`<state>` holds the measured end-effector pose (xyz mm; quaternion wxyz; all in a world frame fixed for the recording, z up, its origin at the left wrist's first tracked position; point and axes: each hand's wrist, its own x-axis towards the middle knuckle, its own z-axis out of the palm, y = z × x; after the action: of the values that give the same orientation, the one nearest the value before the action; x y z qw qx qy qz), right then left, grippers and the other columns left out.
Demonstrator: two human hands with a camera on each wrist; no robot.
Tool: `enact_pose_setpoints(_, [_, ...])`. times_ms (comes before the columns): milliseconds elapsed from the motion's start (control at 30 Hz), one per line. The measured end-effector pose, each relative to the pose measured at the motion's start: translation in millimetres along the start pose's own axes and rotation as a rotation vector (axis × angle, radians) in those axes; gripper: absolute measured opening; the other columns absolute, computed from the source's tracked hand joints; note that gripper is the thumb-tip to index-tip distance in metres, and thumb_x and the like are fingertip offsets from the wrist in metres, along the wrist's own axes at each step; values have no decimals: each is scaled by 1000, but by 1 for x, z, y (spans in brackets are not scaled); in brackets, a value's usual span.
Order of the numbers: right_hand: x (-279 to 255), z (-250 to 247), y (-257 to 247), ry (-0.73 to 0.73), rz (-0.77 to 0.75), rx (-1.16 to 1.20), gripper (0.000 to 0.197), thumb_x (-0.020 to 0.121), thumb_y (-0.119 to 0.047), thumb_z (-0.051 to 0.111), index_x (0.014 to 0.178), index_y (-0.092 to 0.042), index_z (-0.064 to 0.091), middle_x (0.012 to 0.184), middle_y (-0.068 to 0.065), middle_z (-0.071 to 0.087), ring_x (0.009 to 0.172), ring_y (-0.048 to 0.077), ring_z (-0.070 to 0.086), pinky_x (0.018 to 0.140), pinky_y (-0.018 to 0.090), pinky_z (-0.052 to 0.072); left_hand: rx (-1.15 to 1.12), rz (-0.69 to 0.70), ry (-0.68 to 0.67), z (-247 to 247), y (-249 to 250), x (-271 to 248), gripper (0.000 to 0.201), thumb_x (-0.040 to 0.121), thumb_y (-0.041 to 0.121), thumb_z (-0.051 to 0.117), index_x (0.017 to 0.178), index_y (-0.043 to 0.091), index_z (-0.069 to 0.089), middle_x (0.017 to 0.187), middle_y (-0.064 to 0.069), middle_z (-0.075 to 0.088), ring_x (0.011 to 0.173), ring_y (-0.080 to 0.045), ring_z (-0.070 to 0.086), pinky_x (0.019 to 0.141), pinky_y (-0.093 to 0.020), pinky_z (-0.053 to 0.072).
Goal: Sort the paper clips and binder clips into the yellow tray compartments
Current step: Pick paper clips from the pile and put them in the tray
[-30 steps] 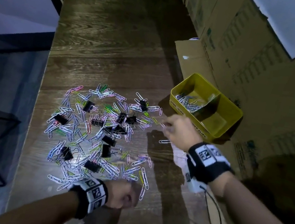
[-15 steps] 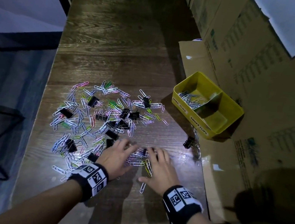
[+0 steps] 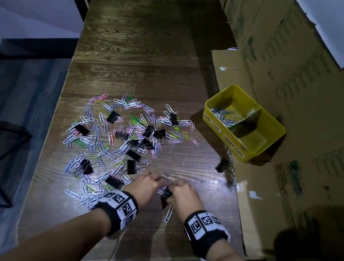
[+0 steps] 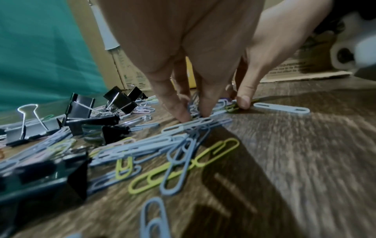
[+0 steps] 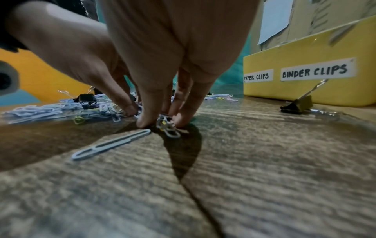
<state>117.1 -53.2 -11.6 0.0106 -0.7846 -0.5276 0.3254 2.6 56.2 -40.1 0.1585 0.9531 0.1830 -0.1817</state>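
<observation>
A spread pile of coloured paper clips [image 3: 105, 139] mixed with black binder clips [image 3: 113, 116] covers the wooden table. At its near edge both hands work side by side. My left hand [image 3: 153, 183] pinches paper clips [image 4: 195, 119] against the table with thumb and fingertips. My right hand [image 3: 175, 191] pinches a small bunch of paper clips [image 5: 167, 124] between thumb and fingers. The yellow tray [image 3: 211, 120] sits at the right; its far compartment, labelled PAPER CLIPS, holds silver clips [image 3: 223, 116]. Its near compartment is labelled BINDER CLIPS [image 5: 314, 71].
One black binder clip [image 3: 222, 165] lies on the table just in front of the tray. A lone paper clip [image 3: 169, 213] lies near my right wrist. Cardboard boxes [image 3: 307, 107] wall off the right side. The table's left edge drops to the floor.
Half a second ago both hands lay flat with fingers spread on the clips. Now the fingers have drawn together, gathering clips. A second ago the right hand was up near the tray.
</observation>
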Motion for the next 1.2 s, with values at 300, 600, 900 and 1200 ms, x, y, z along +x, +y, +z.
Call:
enact_pose_setpoints(300, [3, -13, -2, -61, -31, -198, 28, 87, 11, 42, 109, 7, 59, 110, 23, 58, 104, 37, 59, 83, 42, 48, -188, 79, 91, -8, -15, -6, 19, 88, 6, 52, 105, 9, 61, 108, -12, 64, 100, -27, 60, 87, -35, 48])
enact_pose_setpoints(600, [13, -15, -11, -51, 84, -147, 30, 82, 11, 47, 106, 3, 62, 101, 23, 64, 97, 37, 63, 78, 40, 52, -593, -304, 144, -22, -21, -3, 8, 79, 11, 70, 85, 16, 69, 65, 10, 56, 60, -4, 53, 59, -16, 45])
enact_pose_setpoints(900, [18, -31, 4, 91, 200, 247, 11, 82, -9, 59, 85, -8, 70, 78, 13, 60, 79, 28, 62, 66, 30, 49, -1241, -414, -12, -48, -38, 1, 12, 75, -7, 69, 82, 2, 65, 75, -13, 69, 64, -21, 67, 69, -33, 59])
enact_pose_setpoints(1200, [-2, -67, 29, 439, 333, 906, 13, 71, -3, 74, 82, -10, 74, 73, 5, 72, 65, 10, 64, 73, 26, 56, -1389, -165, -9, -161, -16, 68, 16, 76, -12, 64, 87, 0, 62, 61, -7, 68, 51, -15, 63, 57, -24, 57])
